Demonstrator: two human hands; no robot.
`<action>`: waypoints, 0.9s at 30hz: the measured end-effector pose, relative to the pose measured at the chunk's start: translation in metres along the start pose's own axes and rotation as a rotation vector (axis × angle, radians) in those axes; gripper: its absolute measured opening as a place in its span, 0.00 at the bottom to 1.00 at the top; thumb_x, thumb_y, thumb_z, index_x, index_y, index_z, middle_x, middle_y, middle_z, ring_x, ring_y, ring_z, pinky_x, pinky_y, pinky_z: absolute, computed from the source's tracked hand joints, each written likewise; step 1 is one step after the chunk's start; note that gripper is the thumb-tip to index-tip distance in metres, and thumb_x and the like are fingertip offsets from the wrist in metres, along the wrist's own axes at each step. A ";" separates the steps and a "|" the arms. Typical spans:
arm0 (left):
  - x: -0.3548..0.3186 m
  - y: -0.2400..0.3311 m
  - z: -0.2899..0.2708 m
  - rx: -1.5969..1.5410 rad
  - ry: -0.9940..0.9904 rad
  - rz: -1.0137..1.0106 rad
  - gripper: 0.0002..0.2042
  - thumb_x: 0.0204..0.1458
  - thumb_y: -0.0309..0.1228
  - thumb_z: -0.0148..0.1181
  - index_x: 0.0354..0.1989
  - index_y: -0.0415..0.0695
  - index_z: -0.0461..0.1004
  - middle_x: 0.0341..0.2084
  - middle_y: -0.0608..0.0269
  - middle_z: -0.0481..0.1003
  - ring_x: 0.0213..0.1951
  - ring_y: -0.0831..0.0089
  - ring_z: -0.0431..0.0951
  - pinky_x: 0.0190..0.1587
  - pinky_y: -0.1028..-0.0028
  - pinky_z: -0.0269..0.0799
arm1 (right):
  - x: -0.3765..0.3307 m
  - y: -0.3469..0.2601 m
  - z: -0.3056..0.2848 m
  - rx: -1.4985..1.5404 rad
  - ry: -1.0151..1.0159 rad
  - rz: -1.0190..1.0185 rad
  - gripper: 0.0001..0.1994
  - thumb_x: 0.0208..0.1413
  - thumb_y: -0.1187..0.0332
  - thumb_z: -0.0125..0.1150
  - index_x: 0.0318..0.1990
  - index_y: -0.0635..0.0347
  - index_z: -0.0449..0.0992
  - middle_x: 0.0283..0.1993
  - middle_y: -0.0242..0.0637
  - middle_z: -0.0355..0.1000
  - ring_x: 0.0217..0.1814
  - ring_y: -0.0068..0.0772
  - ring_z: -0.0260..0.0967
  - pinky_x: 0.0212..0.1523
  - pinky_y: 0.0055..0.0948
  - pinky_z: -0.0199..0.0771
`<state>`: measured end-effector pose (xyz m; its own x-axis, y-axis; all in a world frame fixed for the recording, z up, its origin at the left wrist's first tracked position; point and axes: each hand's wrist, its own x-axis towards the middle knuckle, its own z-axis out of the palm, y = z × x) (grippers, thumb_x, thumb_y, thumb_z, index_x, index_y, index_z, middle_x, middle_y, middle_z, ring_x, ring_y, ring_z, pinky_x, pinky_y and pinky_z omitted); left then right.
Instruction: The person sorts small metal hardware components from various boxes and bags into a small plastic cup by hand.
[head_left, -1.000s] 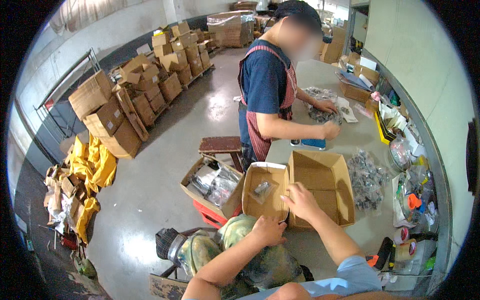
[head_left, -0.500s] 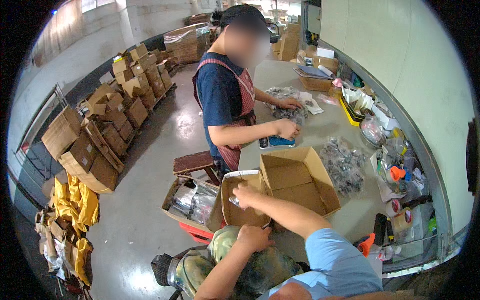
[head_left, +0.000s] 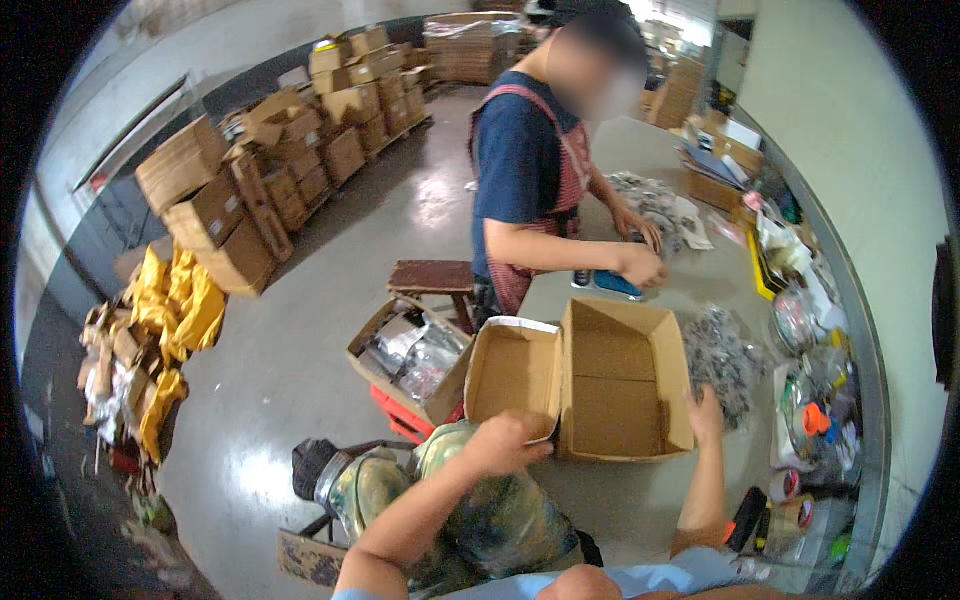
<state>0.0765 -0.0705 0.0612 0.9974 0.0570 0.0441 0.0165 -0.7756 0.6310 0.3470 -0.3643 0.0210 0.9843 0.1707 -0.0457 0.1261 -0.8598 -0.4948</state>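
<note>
My left hand [head_left: 508,442] is closed on the near rim of a shallow cardboard box [head_left: 515,370], its fingers by the near right corner. To the right of that box stands a larger open cardboard box [head_left: 620,365], its brown inner walls and bottom showing. Just outside the larger box's right wall is my right hand [head_left: 704,412], fingers stretched out and holding nothing that I can see. It is at the near left side of a pile of small clear plastic bags [head_left: 725,365] with dark contents, too small to make out.
Across the table corner a co-worker [head_left: 540,190] in a checked apron handles bagged pieces beside a small blue-topped scale [head_left: 612,285]. A carton of clear bags [head_left: 412,350] stands left on a red support. Tape rolls [head_left: 785,487] and clutter line the table's right side.
My right hand has left the shallow box and swung right to the bag pile; the small shiny thing in it no longer shows. My left hand stays at the near rim. The view has shifted.
</note>
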 end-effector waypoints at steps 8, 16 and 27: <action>0.000 -0.180 0.022 -0.159 0.157 -0.759 0.29 0.45 0.50 0.58 0.48 0.37 0.70 0.44 0.44 0.73 0.47 0.54 0.74 0.49 0.63 0.68 | -0.024 0.052 0.044 0.274 -0.087 -0.028 0.17 0.50 0.74 0.54 0.50 0.66 0.67 0.47 0.49 0.71 0.51 0.48 0.67 0.51 0.36 0.64; -0.008 -0.265 0.074 0.242 -0.193 -0.195 0.24 0.44 0.48 0.54 0.37 0.37 0.77 0.38 0.46 0.76 0.38 0.47 0.76 0.43 0.59 0.72 | -0.034 0.030 0.033 0.097 -0.140 -0.134 0.22 0.48 0.75 0.55 0.54 0.65 0.63 0.51 0.53 0.68 0.54 0.54 0.64 0.53 0.39 0.63; -0.129 -0.137 -0.064 0.066 0.647 -0.929 0.13 0.45 0.31 0.49 0.28 0.34 0.76 0.29 0.40 0.76 0.32 0.50 0.79 0.37 0.59 0.75 | -0.039 0.032 0.042 -0.082 -0.038 -0.214 0.29 0.51 0.76 0.56 0.61 0.62 0.54 0.57 0.52 0.61 0.61 0.54 0.56 0.59 0.42 0.57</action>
<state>-0.0587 0.0684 0.0185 0.3738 0.9274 -0.0163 0.7545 -0.2938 0.5868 0.3074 -0.3782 -0.0296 0.9288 0.3700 0.0192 0.3426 -0.8380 -0.4246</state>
